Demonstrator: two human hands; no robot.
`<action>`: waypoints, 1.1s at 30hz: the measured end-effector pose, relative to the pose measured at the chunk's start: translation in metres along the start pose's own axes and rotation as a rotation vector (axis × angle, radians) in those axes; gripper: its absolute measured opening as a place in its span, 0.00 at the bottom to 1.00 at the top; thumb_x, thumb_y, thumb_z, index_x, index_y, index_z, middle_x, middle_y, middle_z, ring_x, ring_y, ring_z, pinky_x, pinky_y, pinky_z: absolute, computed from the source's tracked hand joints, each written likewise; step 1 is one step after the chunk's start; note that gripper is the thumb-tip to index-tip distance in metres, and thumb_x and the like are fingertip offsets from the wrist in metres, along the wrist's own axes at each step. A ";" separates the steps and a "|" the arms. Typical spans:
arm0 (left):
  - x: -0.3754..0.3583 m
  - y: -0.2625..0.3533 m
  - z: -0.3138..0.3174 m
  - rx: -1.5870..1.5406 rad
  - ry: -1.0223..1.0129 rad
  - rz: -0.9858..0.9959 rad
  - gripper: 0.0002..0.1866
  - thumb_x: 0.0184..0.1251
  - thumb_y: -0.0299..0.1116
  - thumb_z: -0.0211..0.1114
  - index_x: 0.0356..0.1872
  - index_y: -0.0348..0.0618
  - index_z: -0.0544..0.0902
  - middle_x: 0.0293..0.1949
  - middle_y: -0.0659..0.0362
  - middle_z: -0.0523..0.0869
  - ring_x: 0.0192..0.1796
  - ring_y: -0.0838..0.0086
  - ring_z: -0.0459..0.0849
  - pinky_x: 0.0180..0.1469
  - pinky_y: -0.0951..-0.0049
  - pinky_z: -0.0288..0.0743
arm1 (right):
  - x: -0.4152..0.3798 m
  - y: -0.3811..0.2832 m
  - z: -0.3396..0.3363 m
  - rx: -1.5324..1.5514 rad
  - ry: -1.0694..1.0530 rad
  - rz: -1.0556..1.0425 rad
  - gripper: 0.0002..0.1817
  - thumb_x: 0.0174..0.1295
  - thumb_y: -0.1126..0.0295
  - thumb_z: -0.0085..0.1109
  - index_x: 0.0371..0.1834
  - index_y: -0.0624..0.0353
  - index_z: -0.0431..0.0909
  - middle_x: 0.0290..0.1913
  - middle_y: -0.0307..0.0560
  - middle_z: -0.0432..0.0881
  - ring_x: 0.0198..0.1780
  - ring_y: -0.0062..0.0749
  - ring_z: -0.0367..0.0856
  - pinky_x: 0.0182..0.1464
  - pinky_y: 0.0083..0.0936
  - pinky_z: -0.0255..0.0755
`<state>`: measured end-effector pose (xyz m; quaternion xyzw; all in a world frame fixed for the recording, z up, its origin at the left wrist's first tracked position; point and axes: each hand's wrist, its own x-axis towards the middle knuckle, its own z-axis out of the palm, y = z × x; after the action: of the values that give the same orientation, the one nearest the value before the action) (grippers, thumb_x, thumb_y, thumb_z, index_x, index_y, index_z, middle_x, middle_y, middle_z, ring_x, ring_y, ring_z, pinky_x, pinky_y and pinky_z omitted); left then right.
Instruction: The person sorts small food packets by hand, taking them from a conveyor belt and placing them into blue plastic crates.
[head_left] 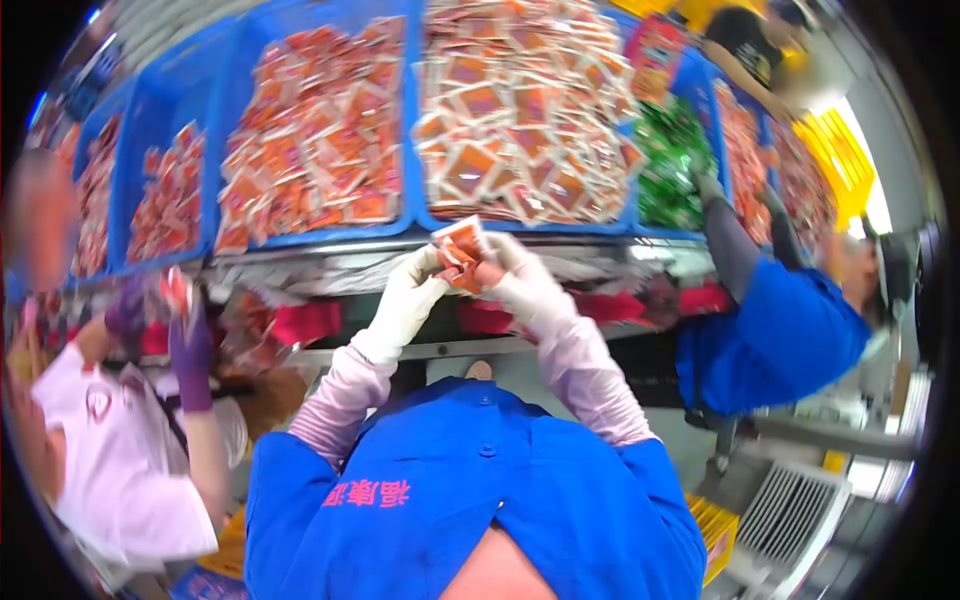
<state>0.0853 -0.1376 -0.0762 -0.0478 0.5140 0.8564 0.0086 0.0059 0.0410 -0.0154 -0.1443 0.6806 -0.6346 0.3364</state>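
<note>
While both gloved hands pinch the orange sachet [461, 250] below the blue bins [415, 120], left hand [410, 295] and right hand [520, 280] grip opposite edges; probably light, floppy, slick.

A: Support surface?

B: Metal shelf [330, 252], running left to right across the view. Blue bins [225, 120] sit on it side by side, touching.

A: Contents?

B: Orange-red sachets [320, 130] in the left bins; paler orange sachets [520, 100], heaped high, in the middle one; green packets [672, 165] further right. Red-orange sachets again in the far-right bins.
</note>
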 end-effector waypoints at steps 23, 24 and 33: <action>-0.011 -0.112 0.129 1.560 -0.818 0.906 0.04 0.51 0.33 0.62 0.23 0.50 0.84 0.26 0.63 0.82 0.38 0.69 0.84 0.72 0.49 0.64 | -0.030 0.059 -0.106 -1.382 0.011 0.330 0.13 0.63 0.58 0.61 0.37 0.55 0.87 0.39 0.58 0.88 0.44 0.55 0.86 0.48 0.45 0.79; -0.011 -0.103 0.116 1.561 -0.801 0.823 0.04 0.52 0.33 0.62 0.24 0.49 0.84 0.28 0.63 0.82 0.40 0.69 0.83 0.72 0.48 0.63 | -0.020 0.056 -0.099 -1.380 -0.037 0.310 0.13 0.63 0.58 0.61 0.37 0.55 0.87 0.39 0.57 0.88 0.43 0.55 0.86 0.48 0.45 0.79; 0.074 0.073 -0.057 1.514 0.212 0.688 0.07 0.51 0.31 0.72 0.32 0.46 0.85 0.34 0.58 0.86 0.43 0.59 0.84 0.48 0.58 0.75 | 0.016 -0.007 -0.078 -1.303 -0.178 -0.050 0.12 0.61 0.60 0.64 0.32 0.58 0.87 0.34 0.56 0.87 0.40 0.53 0.86 0.47 0.41 0.78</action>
<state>0.0108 -0.2247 -0.0456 0.0502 0.9342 0.2257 -0.2718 -0.0579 0.0898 -0.0160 -0.3862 0.8916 -0.0861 0.2201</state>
